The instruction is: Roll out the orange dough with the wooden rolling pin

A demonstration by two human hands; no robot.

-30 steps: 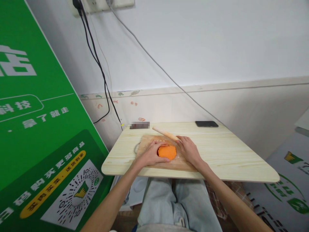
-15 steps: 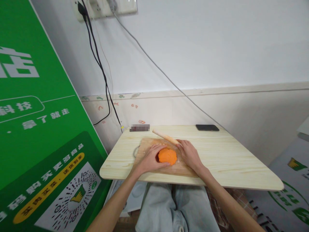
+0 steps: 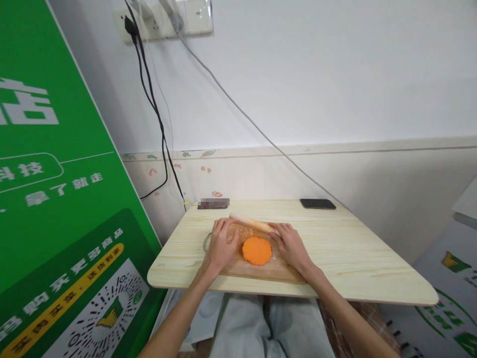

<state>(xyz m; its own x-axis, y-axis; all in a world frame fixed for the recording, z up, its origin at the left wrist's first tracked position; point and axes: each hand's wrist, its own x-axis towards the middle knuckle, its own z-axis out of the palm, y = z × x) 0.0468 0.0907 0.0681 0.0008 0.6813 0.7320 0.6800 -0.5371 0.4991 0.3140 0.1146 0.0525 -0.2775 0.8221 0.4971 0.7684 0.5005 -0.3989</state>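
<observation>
A flat round orange dough disc (image 3: 257, 250) lies on a wooden cutting board (image 3: 261, 272) on a light wooden table (image 3: 372, 258). A wooden rolling pin (image 3: 251, 222) lies along the board's far edge. My left hand (image 3: 219, 244) rests on the board left of the dough, clear of it, with its fingers stretched toward the pin's left end. On the other side of the dough, my right hand (image 3: 291, 243) lies flat, its fingertips touching the pin's right end. Neither hand visibly grips anything.
A black phone (image 3: 318, 203) lies at the table's far right edge, and a dark blurred object (image 3: 213, 203) at the far left corner. A green banner (image 3: 55, 199) stands close on the left. Cables (image 3: 156, 109) hang from a wall socket (image 3: 175, 17). My knees are under the table.
My left hand has come off the dough and slid up and left toward the rolling pin's end. The dough now lies uncovered and flatter. The right hand has barely moved.
</observation>
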